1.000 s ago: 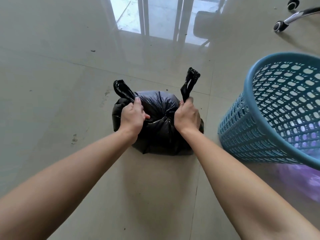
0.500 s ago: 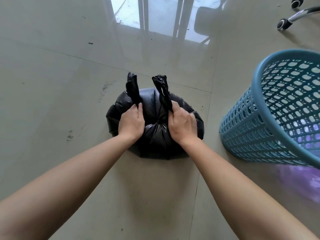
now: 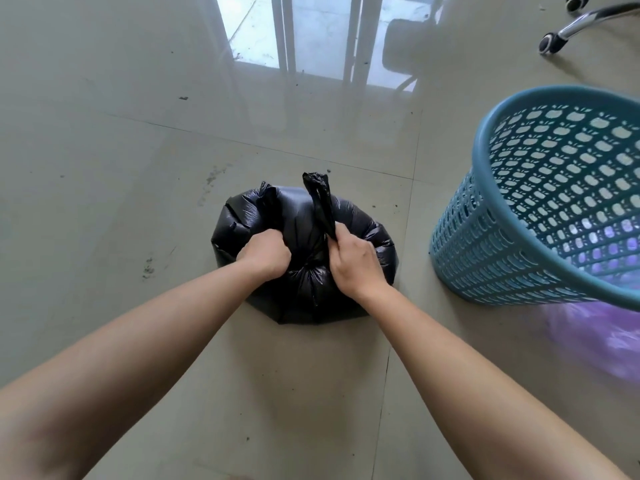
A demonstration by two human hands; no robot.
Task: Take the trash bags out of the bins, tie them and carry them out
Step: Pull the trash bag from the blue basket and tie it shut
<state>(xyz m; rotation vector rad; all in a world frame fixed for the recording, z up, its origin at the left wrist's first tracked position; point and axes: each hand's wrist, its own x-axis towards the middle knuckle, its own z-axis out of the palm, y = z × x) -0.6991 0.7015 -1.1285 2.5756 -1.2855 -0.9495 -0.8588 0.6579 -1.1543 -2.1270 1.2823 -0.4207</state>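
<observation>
A full black trash bag (image 3: 298,216) lies on the tiled floor in the middle of the view. My left hand (image 3: 265,252) is closed around the bag's left handle strip, which lies low against the bag. My right hand (image 3: 356,259) grips the right handle strip (image 3: 320,199), which sticks up above my fist. Between my hands the plastic is bunched into a tight neck. A blue perforated plastic bin (image 3: 540,216) stands to the right, tilted toward me, with pale purple plastic showing through its holes.
Purple plastic (image 3: 595,337) lies blurred on the floor under the bin's near rim. A chair leg with castor wheels (image 3: 554,41) is at the top right. A glass door frame (image 3: 287,32) is reflected on the glossy floor ahead.
My hands brought the two handle strips from spread apart to close together over the bag's middle. The left strip has dropped lower; the right one still stands up.
</observation>
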